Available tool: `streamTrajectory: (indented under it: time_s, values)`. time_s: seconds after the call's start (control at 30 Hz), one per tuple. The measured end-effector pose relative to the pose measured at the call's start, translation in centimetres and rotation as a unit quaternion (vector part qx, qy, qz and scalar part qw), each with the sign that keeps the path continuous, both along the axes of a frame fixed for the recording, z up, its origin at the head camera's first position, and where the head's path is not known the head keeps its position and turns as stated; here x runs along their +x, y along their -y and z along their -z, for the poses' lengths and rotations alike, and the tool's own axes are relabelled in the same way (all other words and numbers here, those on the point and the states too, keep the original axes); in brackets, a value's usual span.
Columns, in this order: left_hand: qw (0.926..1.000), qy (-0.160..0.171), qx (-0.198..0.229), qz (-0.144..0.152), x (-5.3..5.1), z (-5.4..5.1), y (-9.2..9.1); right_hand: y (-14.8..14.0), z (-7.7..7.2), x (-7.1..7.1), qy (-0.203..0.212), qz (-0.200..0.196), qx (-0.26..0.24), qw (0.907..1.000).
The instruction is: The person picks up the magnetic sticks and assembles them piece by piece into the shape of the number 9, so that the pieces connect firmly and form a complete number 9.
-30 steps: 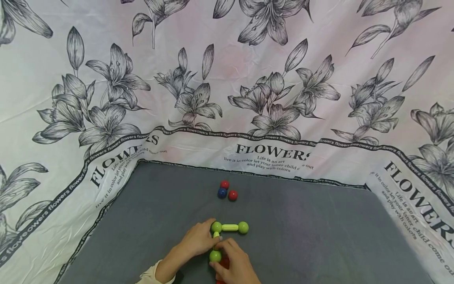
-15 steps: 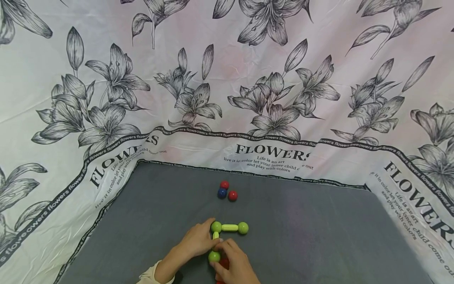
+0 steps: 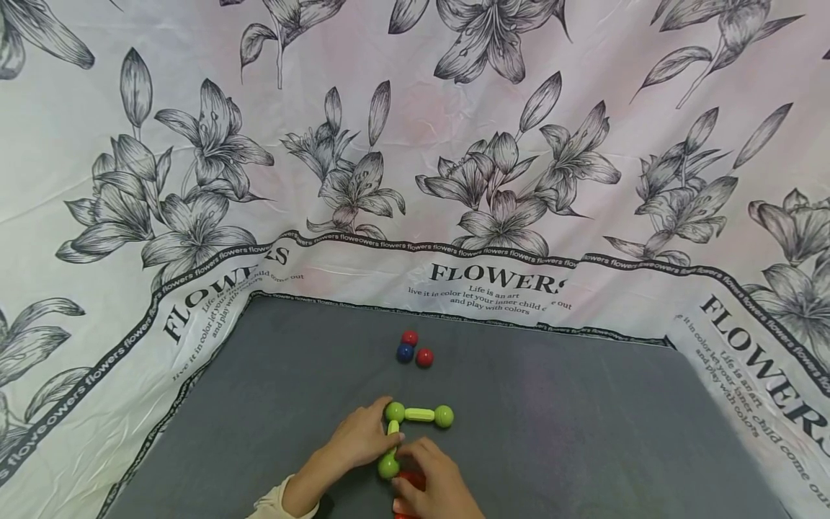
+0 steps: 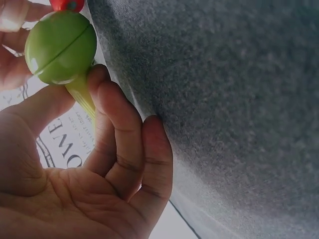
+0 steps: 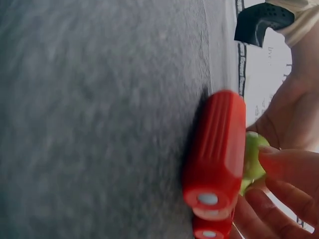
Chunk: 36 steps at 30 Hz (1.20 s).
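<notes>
In the head view my left hand (image 3: 359,436) holds a yellow-green rod (image 3: 393,427) between thumb and fingers. Green balls cap this rod: one (image 3: 395,411) at the far corner, another (image 3: 389,466) at the near end. From the far corner a second yellow-green rod (image 3: 419,414) runs right to a third green ball (image 3: 444,416). My right hand (image 3: 436,481) is beside the near green ball (image 4: 61,47), fingers loosely bent and parted; whether a fingertip still touches it is unclear. Red rods with silvery ends (image 5: 215,149) lie by the right hand, partly hidden in the head view.
Two red balls (image 3: 424,357) and a blue ball (image 3: 405,352) sit farther back on the dark grey table (image 3: 551,418). A flower-printed cloth (image 3: 415,144) rises behind and along both sides.
The near green ball has shifted slightly left, so its rod slants more. My right hand has drawn a little to the right, away from that ball. The left hand keeps its hold.
</notes>
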<state>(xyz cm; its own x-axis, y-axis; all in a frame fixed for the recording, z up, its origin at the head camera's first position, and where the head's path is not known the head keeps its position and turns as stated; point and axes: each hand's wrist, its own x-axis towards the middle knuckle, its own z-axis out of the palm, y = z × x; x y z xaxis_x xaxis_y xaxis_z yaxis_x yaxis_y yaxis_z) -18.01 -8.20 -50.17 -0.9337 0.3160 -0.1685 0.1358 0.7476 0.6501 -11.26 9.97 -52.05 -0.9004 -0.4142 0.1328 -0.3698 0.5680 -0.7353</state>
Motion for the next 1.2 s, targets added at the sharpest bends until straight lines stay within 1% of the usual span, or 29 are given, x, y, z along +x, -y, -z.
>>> streamTrajectory:
  time_s: [0.07,0.2,0.3,0.4,0.5,0.63,0.77,0.83,1.0,1.2]
  values:
    - [1.0000,0.001,-0.001,-0.007,-0.1,-0.1,0.0,-0.2,0.0,-0.1,0.003,-0.004,0.001,1.0000]
    - [0.9994,-0.005,-0.018,-0.027,-0.2,0.0,-0.1,-0.7,0.0,-0.2,0.008,-0.011,0.000,0.9999]
    - [0.9985,-0.015,-0.030,-0.042,-0.3,0.0,-0.1,-0.9,0.0,-0.2,0.007,-0.012,0.002,0.9999]
    - [0.9981,-0.016,-0.031,-0.051,-0.3,0.1,-0.1,-1.3,0.0,-0.2,0.011,-0.012,0.007,0.9998]
    - [0.9978,-0.012,-0.028,-0.058,-0.4,0.2,-0.1,-1.7,0.0,-0.3,0.024,-0.011,0.012,0.9996]
    - [0.9975,-0.008,-0.026,-0.065,-0.6,0.2,-0.1,-2.3,-0.1,-0.5,0.041,-0.009,0.021,0.9989]
    - [0.9972,-0.008,-0.027,-0.069,-0.7,0.2,-0.1,-2.6,0.0,-0.5,0.049,-0.005,0.029,0.9984]
    - [0.9971,-0.009,-0.028,-0.070,-0.7,0.3,-0.1,-2.7,0.0,-0.4,0.059,-0.001,0.029,0.9978]
    - [0.9970,0.000,-0.029,-0.072,-0.7,0.2,-0.2,-2.8,-0.3,-0.4,0.083,0.003,0.021,0.9964]
    - [0.9974,0.004,-0.021,-0.069,-0.7,0.2,-0.2,-3.0,-0.2,-0.3,0.070,-0.008,0.016,0.9973]
